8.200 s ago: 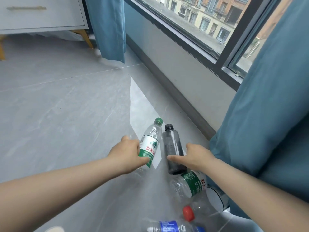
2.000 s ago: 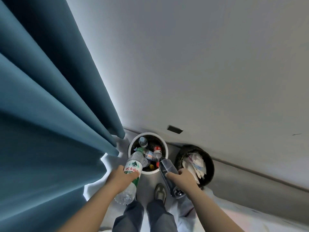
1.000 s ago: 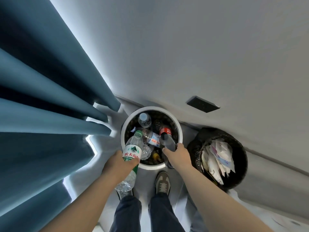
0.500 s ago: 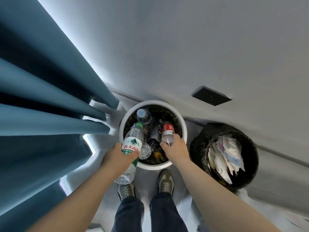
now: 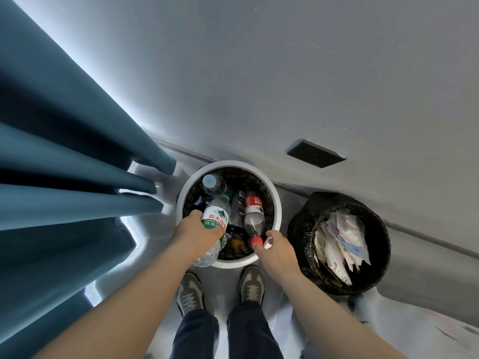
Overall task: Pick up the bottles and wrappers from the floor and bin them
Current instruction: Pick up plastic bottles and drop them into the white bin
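The person stands facing a grey wall [image 5: 285, 73], both shoes [image 5: 190, 294] just short of two round bins on the floor.

**White bin.** The white-rimmed bin [image 5: 277, 206] sits directly ahead of the feet. It contains several bottles:
- a clear bottle with a pale blue cap [image 5: 211, 183] at the 11 o'clock side of the opening;
- a dark grey bottle [image 5: 238, 208] lying near the centre;
- a red-labelled bottle [image 5: 255, 216] lying just right of the dark one, with its red cap pointing toward 6 o'clock.

**Left hand.** The left hand [image 5: 197, 234] is clamped around the label zone of a green-labelled water bottle [image 5: 215, 218]. The bottle is tilted, neck pointing into the bin toward 12 o'clock and base hanging outside the rim at 7 o'clock.

**Right hand.** The right hand [image 5: 277, 250] is over the rim at the 5 o'clock side. Its fingers are spread apart and hold nothing; the fingertips are just beside the red cap, and contact cannot be confirmed.

**Black bin.** At 3 o'clock of the white bin stands a black-lined bin [image 5: 300, 229] holding crumpled wrappers [image 5: 339, 242].

**Surroundings.** Teal curtains [image 5: 64, 164] hang at 9 o'clock. A black wall plate [image 5: 316, 152] is above the bins at 1 o'clock.
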A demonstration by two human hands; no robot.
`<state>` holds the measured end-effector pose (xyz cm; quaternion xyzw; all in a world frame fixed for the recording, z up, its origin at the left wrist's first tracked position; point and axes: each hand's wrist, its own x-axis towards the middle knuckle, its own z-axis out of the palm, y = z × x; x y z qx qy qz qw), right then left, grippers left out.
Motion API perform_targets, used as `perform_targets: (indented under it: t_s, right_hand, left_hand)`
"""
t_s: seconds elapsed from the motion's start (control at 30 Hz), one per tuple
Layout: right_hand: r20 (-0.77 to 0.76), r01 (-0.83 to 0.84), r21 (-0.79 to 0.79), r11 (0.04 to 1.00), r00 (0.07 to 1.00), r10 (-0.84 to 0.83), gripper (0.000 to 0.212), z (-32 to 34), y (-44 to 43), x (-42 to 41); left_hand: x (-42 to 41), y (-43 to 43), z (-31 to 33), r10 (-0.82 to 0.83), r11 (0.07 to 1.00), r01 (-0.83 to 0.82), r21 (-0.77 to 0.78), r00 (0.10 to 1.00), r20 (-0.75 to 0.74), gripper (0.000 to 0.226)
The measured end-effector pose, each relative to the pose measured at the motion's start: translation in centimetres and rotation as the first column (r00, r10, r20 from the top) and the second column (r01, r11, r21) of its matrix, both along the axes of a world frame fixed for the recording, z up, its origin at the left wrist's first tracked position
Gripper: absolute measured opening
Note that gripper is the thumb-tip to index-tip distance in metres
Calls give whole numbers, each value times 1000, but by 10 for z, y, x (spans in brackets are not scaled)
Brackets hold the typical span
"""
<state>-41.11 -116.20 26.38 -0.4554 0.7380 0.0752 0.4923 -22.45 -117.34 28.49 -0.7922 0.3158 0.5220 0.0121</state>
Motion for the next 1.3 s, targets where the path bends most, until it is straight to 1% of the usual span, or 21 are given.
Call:
perform_targets:
  t_s: [0.07, 0.2, 0.27, 0.33, 0.4, 0.53, 0.6, 0.77, 0.87, 1.07, 1.17, 1.3]
  right_hand:
    - [4, 6, -1, 1000, 1000, -6, 50, -1, 0, 1]
    - [13, 16, -6, 1000, 1000, -16, 40, -5, -2, 3]
    - [12, 22, -9, 1000, 1000, -22, 39, -8, -3, 3]
    - [11, 27, -9, 1000, 1000, -27, 41, -12, -4, 2]
    - [13, 28, -12, 1000, 1000, -28, 40, -15, -5, 0]
    - [5, 31, -19, 999, 1000, -31, 38, -20, -5, -5]
    - [9, 29, -29, 999, 1000, -28, 35, -23, -7, -7]
    - [18, 43, -43, 998, 999, -42, 39, -26, -12, -10]
    - [26, 44, -47, 998, 999, -43, 42, -24, -14, -11]
    - [25, 9, -63, 998, 1000, -8, 42, -3, -18, -8]
    - [17, -55, -83, 995, 998, 56, 46, 15, -19, -5]
    - [-34, -201, -123, 972, 980, 198, 44, 53, -20, -3]
  left_hand:
    - [0, -1, -6, -4, 1000, 4, -11, 1000, 4, 50]
    - [-4, 0, -20, -21, 999, 21, -40, 1000, 0, 46]
    - [-8, 2, -29, -65, 996, 66, -64, 998, 27, 44]
    - [-12, 4, -38, -140, 985, 146, -93, 988, 70, 44]
    - [-15, 4, -46, -211, 967, 225, -123, 971, 116, 51]
    - [-18, -4, -59, -346, 922, 368, -117, 922, 177, 73]
    - [-20, -11, -64, -377, 900, 409, -153, 904, 200, 75]
    - [-28, -20, -67, -353, 878, 429, -212, 880, 317, 73]
    - [-29, -19, -59, -303, 876, 408, -258, 881, 364, 64]
    - [-25, -4, -25, -313, 851, 422, -311, 885, 344, 49]
    - [-22, 5, -1, -331, 846, 431, -312, 885, 327, 46]
    - [-15, 19, 38, -365, 876, 424, -231, 895, 256, 40]
